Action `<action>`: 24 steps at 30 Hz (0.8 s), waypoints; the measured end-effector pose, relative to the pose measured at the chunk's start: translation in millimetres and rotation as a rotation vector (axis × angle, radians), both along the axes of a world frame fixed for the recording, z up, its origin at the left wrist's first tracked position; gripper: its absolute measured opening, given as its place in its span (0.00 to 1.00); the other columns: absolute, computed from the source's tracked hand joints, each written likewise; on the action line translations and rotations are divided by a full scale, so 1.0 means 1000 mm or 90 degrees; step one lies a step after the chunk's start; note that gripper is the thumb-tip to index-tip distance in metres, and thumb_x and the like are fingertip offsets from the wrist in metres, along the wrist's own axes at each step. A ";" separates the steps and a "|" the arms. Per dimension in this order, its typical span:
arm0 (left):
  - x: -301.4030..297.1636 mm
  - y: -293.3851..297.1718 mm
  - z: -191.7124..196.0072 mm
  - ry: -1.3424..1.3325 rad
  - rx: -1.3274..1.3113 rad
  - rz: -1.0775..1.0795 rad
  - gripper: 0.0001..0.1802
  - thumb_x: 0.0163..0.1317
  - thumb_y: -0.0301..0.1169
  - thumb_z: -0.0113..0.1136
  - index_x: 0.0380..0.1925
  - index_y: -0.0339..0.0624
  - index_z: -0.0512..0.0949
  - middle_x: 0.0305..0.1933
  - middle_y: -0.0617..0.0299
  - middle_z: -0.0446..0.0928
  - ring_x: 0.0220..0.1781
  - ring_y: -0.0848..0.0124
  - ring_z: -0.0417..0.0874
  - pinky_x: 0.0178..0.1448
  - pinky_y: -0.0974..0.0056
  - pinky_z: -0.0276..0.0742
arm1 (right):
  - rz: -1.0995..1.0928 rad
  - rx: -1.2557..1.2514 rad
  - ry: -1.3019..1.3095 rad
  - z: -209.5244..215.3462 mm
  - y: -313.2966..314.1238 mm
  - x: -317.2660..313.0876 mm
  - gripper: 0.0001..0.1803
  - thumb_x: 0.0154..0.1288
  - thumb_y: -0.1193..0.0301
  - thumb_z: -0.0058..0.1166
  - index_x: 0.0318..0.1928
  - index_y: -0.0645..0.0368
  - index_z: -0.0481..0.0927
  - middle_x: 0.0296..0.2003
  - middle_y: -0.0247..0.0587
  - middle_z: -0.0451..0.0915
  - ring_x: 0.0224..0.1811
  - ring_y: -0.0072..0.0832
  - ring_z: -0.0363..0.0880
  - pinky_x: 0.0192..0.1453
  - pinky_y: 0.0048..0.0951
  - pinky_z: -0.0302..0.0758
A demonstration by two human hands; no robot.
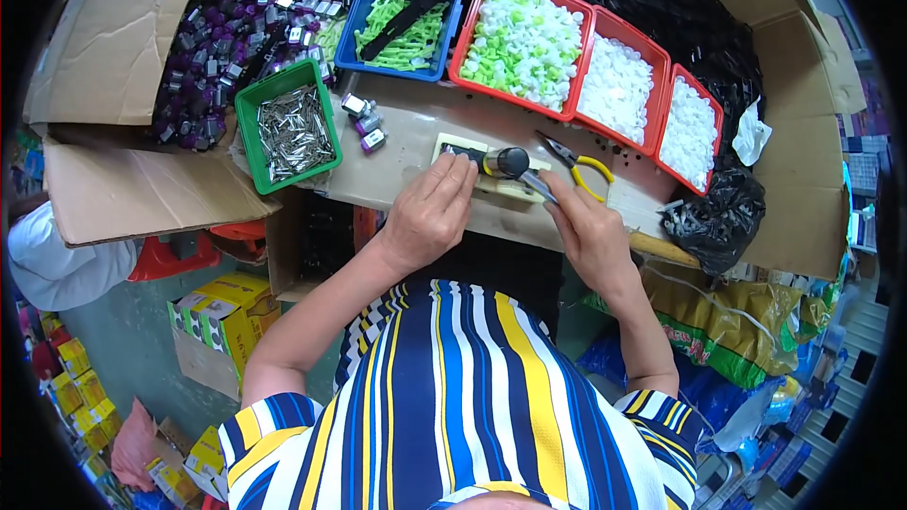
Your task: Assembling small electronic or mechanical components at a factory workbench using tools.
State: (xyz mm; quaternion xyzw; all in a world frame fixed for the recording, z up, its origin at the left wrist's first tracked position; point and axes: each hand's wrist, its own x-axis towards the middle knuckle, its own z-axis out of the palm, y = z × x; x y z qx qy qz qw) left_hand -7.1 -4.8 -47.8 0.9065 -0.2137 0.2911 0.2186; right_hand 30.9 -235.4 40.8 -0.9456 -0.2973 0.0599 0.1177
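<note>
My left hand point(430, 212) rests with its fingertips pressed on a small dark part at the left end of a pale yellow block point(484, 187) on the bench. My right hand point(586, 231) grips a tool with a round black knob point(513, 162), its shaft slanting down into my fingers over the same block. Yellow-handled pliers point(584, 168) lie just right of the block, beside my right hand. A few small purple and silver motors point(365, 123) sit loose to the left of the block.
A green tray point(248, 132) holds metal pins. A blue tray point(364, 19) holds green plastic parts. Three red trays point(588, 33) hold white and green pieces. A cardboard box point(113, 47) holds purple motors. A black bag point(723, 217) sits at right.
</note>
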 end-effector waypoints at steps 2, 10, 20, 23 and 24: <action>0.002 0.002 0.002 0.006 0.001 -0.002 0.21 0.52 0.22 0.62 0.48 0.24 0.80 0.52 0.46 0.79 0.56 0.53 0.80 0.58 0.57 0.80 | 0.040 0.155 -0.059 0.007 -0.002 -0.001 0.26 0.63 0.79 0.60 0.63 0.57 0.76 0.29 0.46 0.77 0.28 0.43 0.78 0.32 0.41 0.74; 0.000 0.000 0.006 0.003 0.003 -0.002 0.19 0.51 0.20 0.66 0.46 0.27 0.81 0.48 0.49 0.81 0.52 0.54 0.82 0.54 0.56 0.81 | 0.007 0.121 -0.051 -0.011 -0.005 -0.001 0.24 0.65 0.77 0.58 0.63 0.55 0.75 0.29 0.47 0.75 0.28 0.47 0.78 0.33 0.42 0.74; 0.011 -0.011 0.006 0.015 0.006 -0.077 0.20 0.51 0.22 0.64 0.47 0.28 0.81 0.51 0.48 0.80 0.56 0.54 0.81 0.55 0.55 0.77 | -0.072 0.289 -0.132 0.024 -0.029 -0.021 0.19 0.64 0.83 0.57 0.56 0.66 0.79 0.40 0.55 0.84 0.38 0.42 0.86 0.44 0.34 0.80; 0.013 -0.012 0.007 0.011 0.017 -0.093 0.21 0.50 0.22 0.64 0.47 0.28 0.81 0.51 0.48 0.80 0.56 0.54 0.81 0.55 0.55 0.78 | -0.020 0.229 -0.123 -0.016 -0.026 -0.021 0.26 0.62 0.80 0.61 0.62 0.57 0.78 0.28 0.47 0.78 0.25 0.41 0.79 0.31 0.40 0.75; 0.013 -0.012 0.007 0.006 0.026 -0.094 0.21 0.50 0.22 0.64 0.47 0.27 0.81 0.51 0.47 0.80 0.56 0.54 0.81 0.55 0.56 0.78 | -0.046 0.171 -0.093 -0.016 -0.025 -0.023 0.25 0.63 0.79 0.61 0.62 0.56 0.78 0.27 0.47 0.77 0.24 0.41 0.78 0.30 0.40 0.75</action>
